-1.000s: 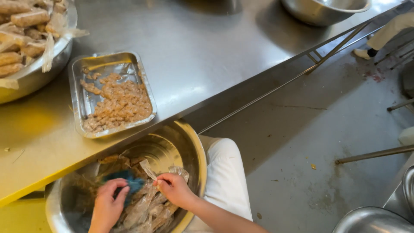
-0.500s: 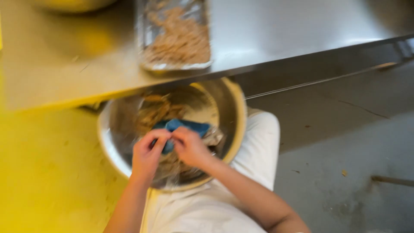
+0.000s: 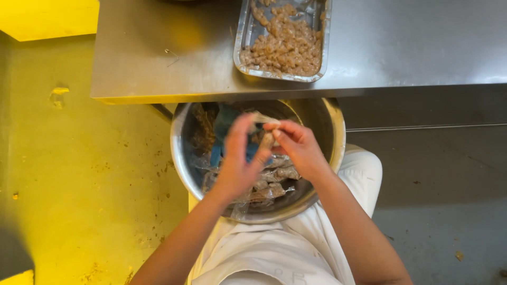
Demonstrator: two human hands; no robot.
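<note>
A large steel bowl rests on my lap, half under the edge of a steel table. It holds several small clear bags of brown food and something blue. Above the bowl, my left hand and my right hand meet and pinch one small clear bag between their fingertips. On the table just beyond the bowl stands a foil tray full of loose brown food pieces.
The floor to the left is lit yellow and is stained; to the right it is grey. A thin metal rail runs under the table's right side. My white trousers fill the lower middle.
The camera has swung so the table edge now lies across the top. Both hands have lifted out of the bowl and now hold a small bag between them above it.
</note>
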